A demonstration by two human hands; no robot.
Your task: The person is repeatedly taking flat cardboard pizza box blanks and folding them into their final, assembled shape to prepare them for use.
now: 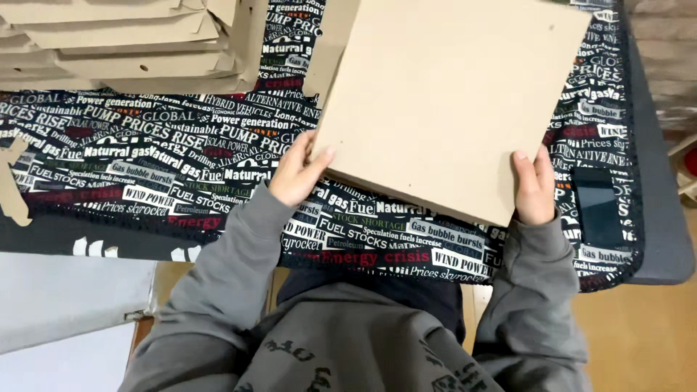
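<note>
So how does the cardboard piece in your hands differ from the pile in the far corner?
The held cardboard box is a single closed square, tilted and gripped by the left hand and right hand. The stacked cardboard sheets lie flat, untouched, many layered. Both are plain brown.

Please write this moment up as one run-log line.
left hand: grips cardboard box | right hand: grips box | stack of flat cardboard: far left

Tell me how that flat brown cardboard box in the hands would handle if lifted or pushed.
The cardboard box looks stiff: it stays flat with the left hand and right hand gripping only its near corners. It is probably light for its size, held by fingertips. Its matte face seems unlikely to slip, and being flat it should not roll.
</note>
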